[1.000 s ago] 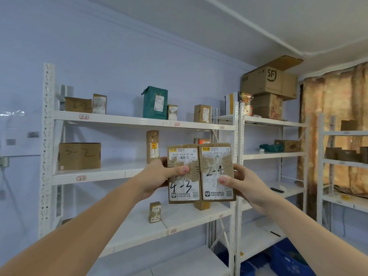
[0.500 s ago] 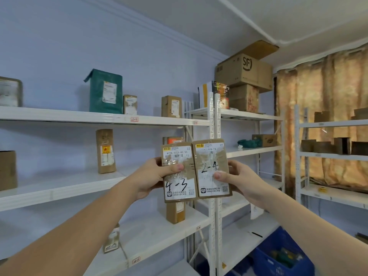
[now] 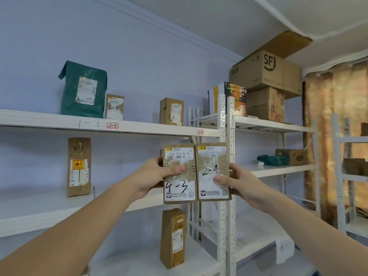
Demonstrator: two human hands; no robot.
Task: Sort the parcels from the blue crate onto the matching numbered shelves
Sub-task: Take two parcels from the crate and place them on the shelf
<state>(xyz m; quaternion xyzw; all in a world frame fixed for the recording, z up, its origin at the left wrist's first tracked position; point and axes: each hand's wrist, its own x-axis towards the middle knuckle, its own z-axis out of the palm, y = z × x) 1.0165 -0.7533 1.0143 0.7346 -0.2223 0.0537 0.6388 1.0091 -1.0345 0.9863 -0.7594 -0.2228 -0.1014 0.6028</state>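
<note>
Two small brown parcels are held up side by side at chest height, labels facing the camera, most likely so their handwritten codes can be read against the shelf tags. The left hand point(image 3: 153, 176) grips the 4-3 parcel point(image 3: 179, 174), thumb pressed across its taped front and fingers hidden behind it; the right hand point(image 3: 237, 182) grips the 2-4 parcel point(image 3: 213, 172) the same way, thumb on the label just below the number. The two parcels touch along their inner edges, both upright, in front of the white upright post point(image 3: 227, 226) that divides the left rack from the right one. On the top left shelf point(image 3: 49, 120) a red-edged 2-3 tag point(image 3: 112, 125) sits under a green bag point(image 3: 84, 90) and a small box point(image 3: 115, 106) both marked 2-3, so goods stand upright with codes outward above their own tag. Farther right on that shelf a box marked 2-4 point(image 3: 171, 111) stands near a smaller tag point(image 3: 201, 132) too blurred to read; by that neighbour, the 2-4 parcel probably belongs there, up and slightly left of where it is held. No 4-3 tag can be seen, so that parcel's place is likely on a lower level. The blue crate is not clearly visible, only a sliver of blue at the bottom right edge.
</note>
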